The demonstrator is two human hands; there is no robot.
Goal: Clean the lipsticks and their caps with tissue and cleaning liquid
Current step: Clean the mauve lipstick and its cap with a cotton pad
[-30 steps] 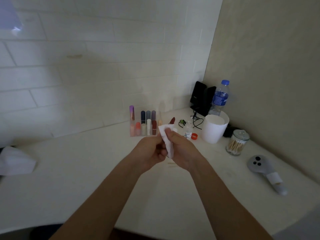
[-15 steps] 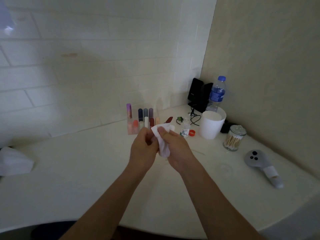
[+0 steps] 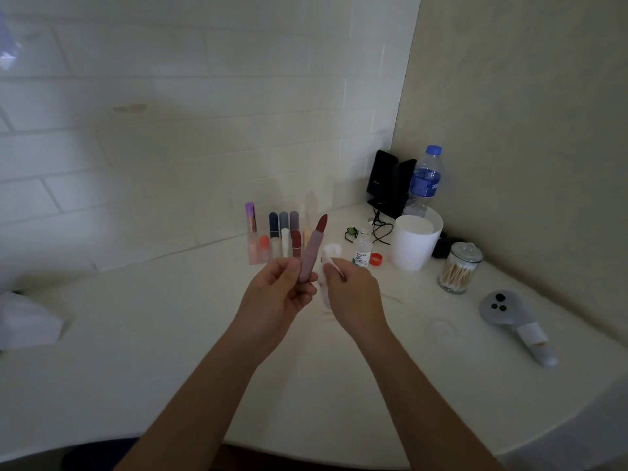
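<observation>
Lipstick pinched at its base by left hand, tip tilted up beyond fingers. Right hand clenches tissue beside it, knuckles up.

The slim mauve-pink plastic lipstick tube is showing a dark red bullet on top, and the crumpled white paper tissue is reading plain white, no print. The small clear plastic bottle is carrying a white-and-green label, the round plastic screw cap is showing orange-red, and the plastic cup is showing solid white. The tall clear water bottle is wearing a blue cap and blue label, and the grey handheld device is showing three black dots.
</observation>
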